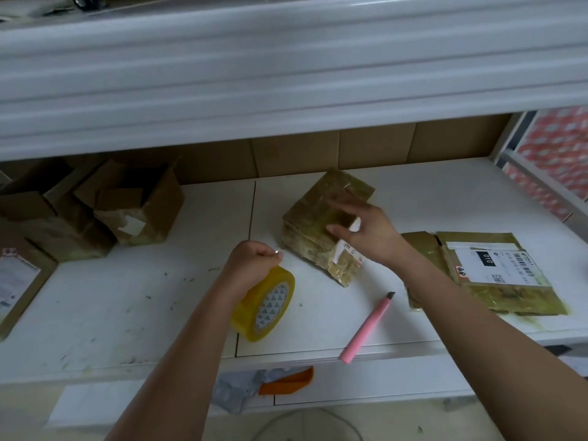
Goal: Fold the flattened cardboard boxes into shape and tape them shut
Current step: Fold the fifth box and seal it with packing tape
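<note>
Left hand (254,257) pinches the free end of the yellowish clear tape roll (265,302), fingers curled tight. Right hand (366,232), fingers straight, presses the tape-wrapped brown cardboard box (315,224) mid-shelf. Risk: the strip slips free and sticks back onto the roll.

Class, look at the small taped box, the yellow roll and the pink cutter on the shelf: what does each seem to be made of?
Small brown box: looks like cardboard under glossy, yellowed clear tape, which wrinkles and shines.
Yellow tape roll: translucent plastic film, probably on a printed card core.
Pink utility knife: smooth matt plastic handle; the dark tip is probably metal, too small to confirm.
</note>
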Available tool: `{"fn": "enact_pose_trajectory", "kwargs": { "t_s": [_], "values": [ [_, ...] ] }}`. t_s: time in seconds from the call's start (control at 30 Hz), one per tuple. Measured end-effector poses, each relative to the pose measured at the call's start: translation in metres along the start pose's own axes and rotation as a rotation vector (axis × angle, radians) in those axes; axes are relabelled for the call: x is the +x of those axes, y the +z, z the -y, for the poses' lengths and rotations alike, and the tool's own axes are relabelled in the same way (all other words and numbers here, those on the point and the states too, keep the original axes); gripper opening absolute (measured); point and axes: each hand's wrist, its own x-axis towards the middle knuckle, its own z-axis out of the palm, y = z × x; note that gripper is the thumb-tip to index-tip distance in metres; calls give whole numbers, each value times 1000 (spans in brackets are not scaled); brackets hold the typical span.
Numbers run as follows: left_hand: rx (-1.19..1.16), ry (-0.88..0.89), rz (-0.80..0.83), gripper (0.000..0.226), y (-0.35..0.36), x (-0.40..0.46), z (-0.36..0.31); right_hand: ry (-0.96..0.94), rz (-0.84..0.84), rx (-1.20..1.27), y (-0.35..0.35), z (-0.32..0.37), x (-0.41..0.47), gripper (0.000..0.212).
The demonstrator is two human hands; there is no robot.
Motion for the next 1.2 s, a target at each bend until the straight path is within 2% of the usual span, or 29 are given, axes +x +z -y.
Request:
{"fn": "enact_pose_trajectory", "kwargs": {
  "t_s": [0.07, 0.1, 0.13, 0.23, 0.3, 0.33, 0.43, 0.5, 0.57, 0.67, 0.73, 0.8, 1.0, 1.2],
  "values": [
    [-14, -7, 6, 15, -1, 1, 2, -69, -104, -66, -13, -7, -18, 25],
    [-21, -13, 5, 16, -2, 1, 2, -75, -77, -103, -18, -11, -29, 19],
    [-25, -19, 4, 15, -2, 0, 2, -56, 15, -131, -22, -16, -40, 20],
    [-22, -18, 6, 10, -2, 1, 1, 30, 414, -315, -18, -28, -72, 41],
    [-20, -7, 4, 6, -2, 1, -1, -35, 516, -499, -8, -36, -88, 47],
    [-15, -1, 3, 5, -2, 1, -1, -104, 512, -584, -2, -35, -94, 43],
    [-15, -2, 3, 6, -2, 0, -1, -346, 402, -749, 11, -31, -105, 7],
    [-22, -10, -3, 8, -3, 0, 1, -448, 276, -777, 14, -31, -108, 16],
    [-34, -13, 6, 8, -2, -2, 2, -487, 106, -633, 14, -34, -110, 13],
    [-37, -15, 19, 6, 0, -4, 1, -469, -182, -290, 8, -26, -109, 2],
    [-67, -21, -17, 7, -9, -6, 8, -467, -296, -18, 15, -7, -98, 8],
    [-62, -15, -8, 8, -9, -7, 7, -446, -350, 120, 17, 12, -89, 20],
    [-57, -10, 11, 13, -7, -7, 1, -439, -96, 124, 38, 37, -50, 25],
    [-61, -29, -17, 12, -8, -6, 5, -320, -48, 125, 58, 32, -40, 26]
  ]
}}
